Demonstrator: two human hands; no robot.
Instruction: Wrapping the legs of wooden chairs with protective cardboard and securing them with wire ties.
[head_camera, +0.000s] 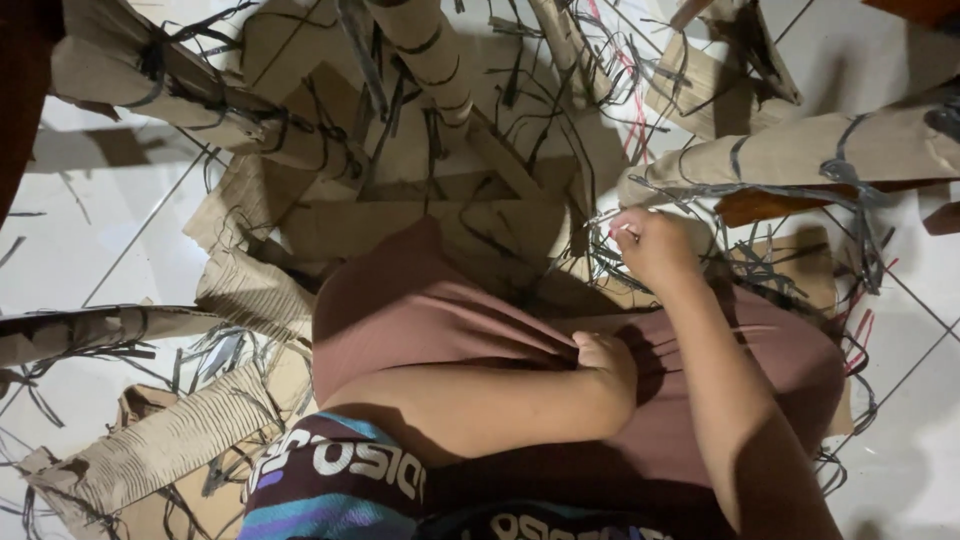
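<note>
Head view: nearest the camera is a striped shirt (330, 490), above a mauve cloth (440, 310) that covers the lap. The left hand (608, 368) rests on this cloth with the fingers curled together into a loose fist; whether it grips a fold cannot be determined. The right hand (650, 245) is farther out, at the edge of the cloth, with the fingertips pinched together on thin dark strips (610, 255) that lie tangled over flat cardboard sheets (420, 225). Just beyond the right hand lies a rolled cardboard tube (800, 150) bound with dark strip. Its long axis runs nearly horizontal, rising slightly toward the right edge; its near end points at the right hand. More bound tubes (200, 95) lie around on the white tiled floor (90, 220).
</note>
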